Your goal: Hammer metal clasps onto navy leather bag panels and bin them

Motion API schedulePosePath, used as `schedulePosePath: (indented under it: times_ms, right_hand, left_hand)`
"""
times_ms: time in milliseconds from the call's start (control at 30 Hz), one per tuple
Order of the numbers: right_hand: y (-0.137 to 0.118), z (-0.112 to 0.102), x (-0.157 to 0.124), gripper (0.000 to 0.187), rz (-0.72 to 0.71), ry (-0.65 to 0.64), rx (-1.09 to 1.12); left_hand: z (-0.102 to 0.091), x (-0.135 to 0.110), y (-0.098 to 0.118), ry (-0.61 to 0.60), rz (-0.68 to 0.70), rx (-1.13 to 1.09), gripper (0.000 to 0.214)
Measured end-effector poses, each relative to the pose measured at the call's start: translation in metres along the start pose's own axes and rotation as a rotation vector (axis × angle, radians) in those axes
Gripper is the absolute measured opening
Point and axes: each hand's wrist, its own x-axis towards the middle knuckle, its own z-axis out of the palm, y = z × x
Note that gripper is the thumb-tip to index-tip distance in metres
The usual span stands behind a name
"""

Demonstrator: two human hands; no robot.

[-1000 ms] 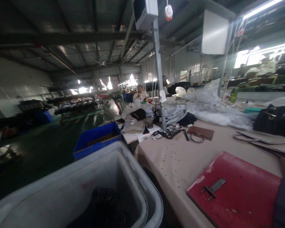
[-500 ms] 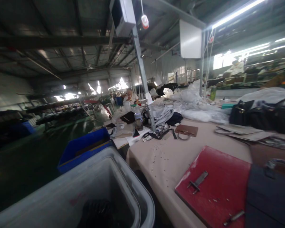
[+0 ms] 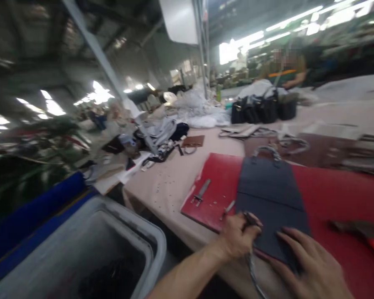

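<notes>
A dark blue-grey leather bag panel (image 3: 269, 195) with a metal handle at its far end lies flat on a red mat (image 3: 330, 195) on the beige table (image 3: 171, 182). My left hand (image 3: 238, 236) is closed at the panel's near left corner, gripping a thin dark metal part (image 3: 252, 265) that curves down off the table edge. My right hand (image 3: 311, 265) rests on the panel's near edge with its fingers stretched out flat. Two small flat metal pieces (image 3: 201, 193) lie on the mat to the left of the panel.
A grey plastic bin (image 3: 90, 241) and a blue crate (image 3: 34, 211) stand left of the table. Black handbags (image 3: 258, 110), leather pieces, white bags and a metal post (image 3: 112, 79) fill the far table. An orange-handled tool (image 3: 364, 234) lies at right. Another person (image 3: 283, 66) works beyond.
The view has swung right and down. Both my hands have come into view on the dark panel, which now shows in full on the red mat.
</notes>
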Motion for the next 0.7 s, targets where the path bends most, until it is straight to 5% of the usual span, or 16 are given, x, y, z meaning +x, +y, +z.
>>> schedulePosePath:
  times_ms: [233,700]
  right_hand:
    - [-0.026,-0.022,0.003,0.05,0.16,-0.186,0.017]
    - [-0.03,-0.025,0.002,0.052,0.194,-0.209,0.051]
  left_hand:
    - [-0.01,-0.004,-0.012,-0.008,0.079,0.018,0.015]
    - [-0.02,-0.008,-0.013,-0.037,0.056,0.01,0.013]
